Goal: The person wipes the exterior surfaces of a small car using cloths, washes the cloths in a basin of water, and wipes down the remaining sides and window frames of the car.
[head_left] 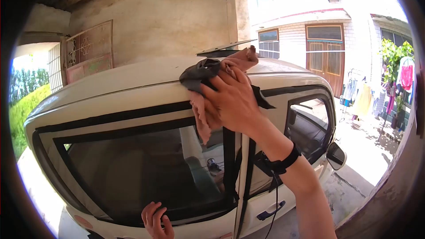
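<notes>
My right hand (pixel 237 102) presses a crumpled cloth (pixel 200 71), dark grey and dusty pink, against the upper side of a white van (pixel 146 95), where the roof edge meets the side. Pink folds hang below my fingers over the top of the dark rear side window (pixel 128 168), and another end sticks up above the roof line. Low in the view, my left hand (pixel 156 222) is held in front of the van's lower side with its fingers loosely bent and apart, nothing in it. Whether it touches the van I cannot tell.
A flat panel (pixel 226 48) lies or stands on the roof behind the cloth. The side mirror (pixel 336 156) juts out at right, and a door handle (pixel 271 211) sits below my right forearm. A cable (pixel 275 194) hangs from my wristband. Laundry (pixel 365 99) hangs outside.
</notes>
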A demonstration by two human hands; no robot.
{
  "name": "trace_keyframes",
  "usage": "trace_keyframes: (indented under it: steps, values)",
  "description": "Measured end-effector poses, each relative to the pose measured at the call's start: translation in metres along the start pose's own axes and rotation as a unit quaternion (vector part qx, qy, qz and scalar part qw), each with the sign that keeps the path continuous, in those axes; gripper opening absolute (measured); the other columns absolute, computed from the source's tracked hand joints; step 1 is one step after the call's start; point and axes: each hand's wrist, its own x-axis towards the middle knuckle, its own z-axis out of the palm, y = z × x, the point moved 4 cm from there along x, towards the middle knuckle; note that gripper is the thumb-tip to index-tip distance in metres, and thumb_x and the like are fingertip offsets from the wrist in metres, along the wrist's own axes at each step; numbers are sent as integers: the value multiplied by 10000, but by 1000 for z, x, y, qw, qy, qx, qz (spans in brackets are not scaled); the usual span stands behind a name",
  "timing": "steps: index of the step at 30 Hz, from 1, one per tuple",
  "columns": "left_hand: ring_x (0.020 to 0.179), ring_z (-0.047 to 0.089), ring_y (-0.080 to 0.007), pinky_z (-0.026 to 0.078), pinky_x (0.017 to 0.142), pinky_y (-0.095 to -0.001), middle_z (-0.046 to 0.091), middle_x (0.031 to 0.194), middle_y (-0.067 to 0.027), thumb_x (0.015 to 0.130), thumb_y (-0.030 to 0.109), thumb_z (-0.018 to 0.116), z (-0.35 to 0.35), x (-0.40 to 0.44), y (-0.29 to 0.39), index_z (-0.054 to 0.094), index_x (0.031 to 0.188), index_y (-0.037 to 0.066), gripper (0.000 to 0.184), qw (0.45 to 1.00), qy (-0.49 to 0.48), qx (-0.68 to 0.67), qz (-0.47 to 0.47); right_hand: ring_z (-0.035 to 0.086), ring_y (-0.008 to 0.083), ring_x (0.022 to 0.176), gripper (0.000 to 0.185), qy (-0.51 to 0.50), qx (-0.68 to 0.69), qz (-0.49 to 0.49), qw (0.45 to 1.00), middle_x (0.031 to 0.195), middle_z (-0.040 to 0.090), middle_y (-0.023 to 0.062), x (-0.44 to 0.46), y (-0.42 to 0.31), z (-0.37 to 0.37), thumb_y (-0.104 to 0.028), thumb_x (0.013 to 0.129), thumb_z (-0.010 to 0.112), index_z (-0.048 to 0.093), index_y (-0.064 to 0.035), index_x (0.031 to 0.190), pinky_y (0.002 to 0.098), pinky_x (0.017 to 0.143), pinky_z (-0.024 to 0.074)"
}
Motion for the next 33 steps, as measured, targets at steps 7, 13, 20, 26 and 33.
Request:
trace_keyframes:
  steps: [7,13,20,26,33]
  values:
    - [1184,542,-351,430,985,-480,593,1234,-145,860,42,581,14,-26,34,608,1162,45,304,992,-79,-60,79,559,343,1100,344,20,-21,79,996,1137,603,150,-36,31,-7,-212,839,599,599,-30,1131,464,977,394]
    - [1167,555,-351,440,980,-477,598,1222,-140,817,31,592,-48,-51,-32,620,1131,48,316,997,-68,22,-12,476,423,1177,375,47,-154,239,957,1220,539,228,-77,60,-1,-113,875,499,545,39,1214,489,1051,341]
    - [1124,562,-359,454,945,-467,616,1165,-139,795,7,572,-93,-49,-95,638,1040,27,254,996,47,18,-67,502,360,1193,251,78,-88,58,991,1189,578,168,50,-115,44,-150,823,575,649,-38,1035,544,1047,296]
    - [1138,570,-355,454,972,-472,629,1146,-139,808,-10,584,-122,-45,-130,650,1051,42,258,994,78,-51,-57,532,337,1176,263,95,108,-73,987,1260,568,165,179,-298,95,-234,812,638,677,-89,1029,504,1003,332]
    - [1085,580,-361,445,927,-477,633,1113,-148,909,19,511,-142,-49,-175,641,1049,21,191,998,27,-13,-62,381,279,1304,400,111,139,-79,981,1339,480,107,288,-493,228,-345,868,553,608,-88,1170,449,1095,294]
